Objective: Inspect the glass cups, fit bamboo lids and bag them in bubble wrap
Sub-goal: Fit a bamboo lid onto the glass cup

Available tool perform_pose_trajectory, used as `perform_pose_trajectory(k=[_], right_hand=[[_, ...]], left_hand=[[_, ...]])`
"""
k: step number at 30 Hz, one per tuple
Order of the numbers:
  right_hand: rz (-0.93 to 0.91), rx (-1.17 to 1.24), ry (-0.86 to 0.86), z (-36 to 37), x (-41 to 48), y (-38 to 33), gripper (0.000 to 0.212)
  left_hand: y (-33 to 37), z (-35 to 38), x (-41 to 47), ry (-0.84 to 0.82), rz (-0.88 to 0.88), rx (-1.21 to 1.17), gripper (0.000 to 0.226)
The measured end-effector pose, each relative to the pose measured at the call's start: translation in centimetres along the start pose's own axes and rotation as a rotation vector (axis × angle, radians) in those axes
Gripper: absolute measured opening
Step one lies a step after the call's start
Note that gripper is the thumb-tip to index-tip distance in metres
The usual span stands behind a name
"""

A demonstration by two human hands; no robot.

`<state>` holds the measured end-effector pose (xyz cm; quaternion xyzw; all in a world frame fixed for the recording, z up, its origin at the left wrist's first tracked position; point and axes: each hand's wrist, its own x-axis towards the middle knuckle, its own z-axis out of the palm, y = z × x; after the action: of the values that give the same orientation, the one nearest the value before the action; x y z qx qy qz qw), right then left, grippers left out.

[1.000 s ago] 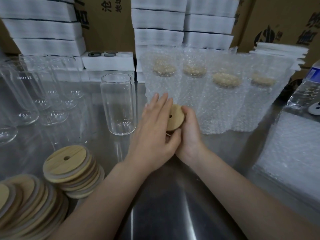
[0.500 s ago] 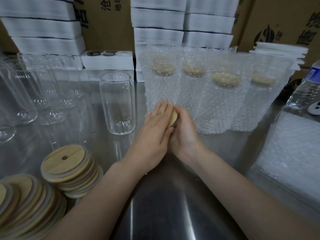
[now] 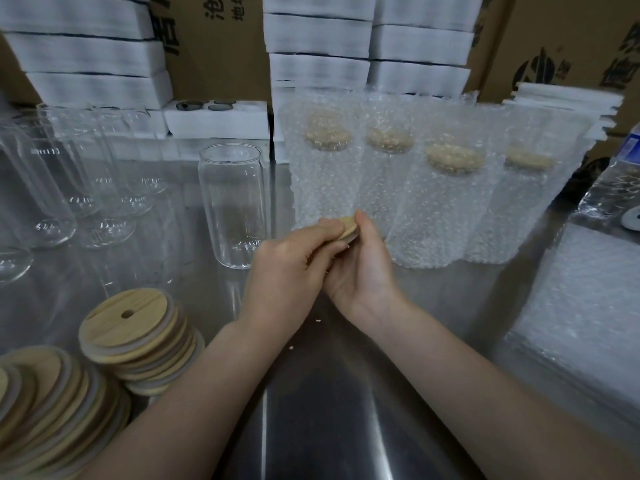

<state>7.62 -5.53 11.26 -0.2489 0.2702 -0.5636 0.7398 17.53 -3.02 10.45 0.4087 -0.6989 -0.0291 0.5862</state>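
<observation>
A round bamboo lid is held edge-on between both hands above the steel table. My left hand grips it from the left, fingers curled over its face. My right hand cups it from the right, thumb on its top edge. Most of the lid is hidden by the fingers. An empty glass cup stands upright just left of the hands. Several lidded cups in bubble wrap bags stand in a row right behind the hands.
Two stacks of bamboo lids lie at the front left. More empty glasses stand at the far left. Flat bubble wrap bags are piled at the right, by a water bottle. White foam trays and cartons line the back.
The lid has turned from face-up to edge-on. My left fingers, flat over it before, now curl round it. Both hands have stayed in about the same spot.
</observation>
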Motion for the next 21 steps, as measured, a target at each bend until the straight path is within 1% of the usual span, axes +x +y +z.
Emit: perform_pose_trajectory(k=[4,8,10,12,14,15,17,19,21], right_hand=[[-0.014,-0.020,0.004,0.17,-0.32,0.20,0.044],[-0.019,-0.048,-0.014,0.42,-0.62,0.02,0.043],[-0.020,-0.082,-0.018,0.58,-0.60,0.01,0.052],[-0.036,-0.111,-0.029,0.71,-0.51,0.07,0.072],[-0.054,-0.132,-0.059,0.78,-0.43,0.15,0.088],[-0.062,-0.144,-0.078,0.79,-0.42,0.22,0.091],[-0.085,-0.174,-0.110,0.59,-0.34,0.29,0.085],[-0.122,-0.242,-0.120,0.48,-0.35,0.34,0.067],[-0.166,-0.351,-0.080,0.46,-0.37,0.54,0.052]], left_hand=[[0.14,-0.50,0.17,0.066,-0.039,0.025,0.016],[-0.05,-0.83,0.30,0.074,-0.165,0.006,0.010],[-0.14,-0.80,0.31,0.065,-0.192,0.010,0.007],[-0.14,-0.75,0.34,0.054,-0.192,0.005,0.008],[-0.20,-0.80,0.38,0.054,-0.198,-0.009,0.014],[-0.26,-0.86,0.39,0.058,-0.204,-0.018,0.018],[-0.37,-0.98,0.42,0.065,-0.214,-0.033,0.026],[-0.44,-1.01,0.48,0.077,-0.222,-0.039,0.028],[-0.48,-0.96,0.55,0.093,-0.243,-0.047,0.027]])
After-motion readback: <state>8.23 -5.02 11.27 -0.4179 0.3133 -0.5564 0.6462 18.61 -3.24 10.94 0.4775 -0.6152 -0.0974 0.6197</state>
